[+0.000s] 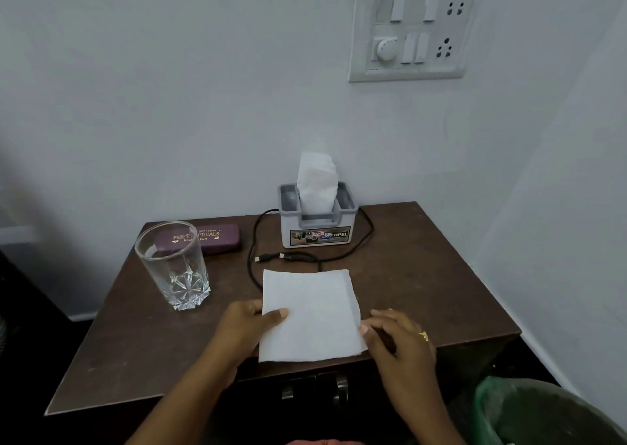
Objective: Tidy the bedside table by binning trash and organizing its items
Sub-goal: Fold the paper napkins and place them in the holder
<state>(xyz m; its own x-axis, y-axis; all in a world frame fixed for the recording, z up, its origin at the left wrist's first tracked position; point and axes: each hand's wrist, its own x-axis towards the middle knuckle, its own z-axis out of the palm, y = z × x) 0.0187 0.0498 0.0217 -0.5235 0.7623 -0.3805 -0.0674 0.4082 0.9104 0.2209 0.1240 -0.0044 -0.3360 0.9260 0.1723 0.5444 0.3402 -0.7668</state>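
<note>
our left hand [244,329] pinches the flat tissue [312,315] by its left edge, right hand [400,339] loose-fingered, touching its right edge; green-lined bin [543,410] sits lower right.

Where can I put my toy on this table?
The table is bare on its right side, between the cable and the edge. So is the front left corner, in front of the glass. The middle is crowded: tissue sheet, tissue holder, left hand, right hand.

- Dark wooden table [424,292].
- Left side: clear glass [173,264], upright; purple spectacle case [217,239] just behind it.
- Back: grey tissue holder [317,227]; a black cable [251,251] apparently loops behind it.
- Front edge: paper tissue [310,312], spread flat.
</note>
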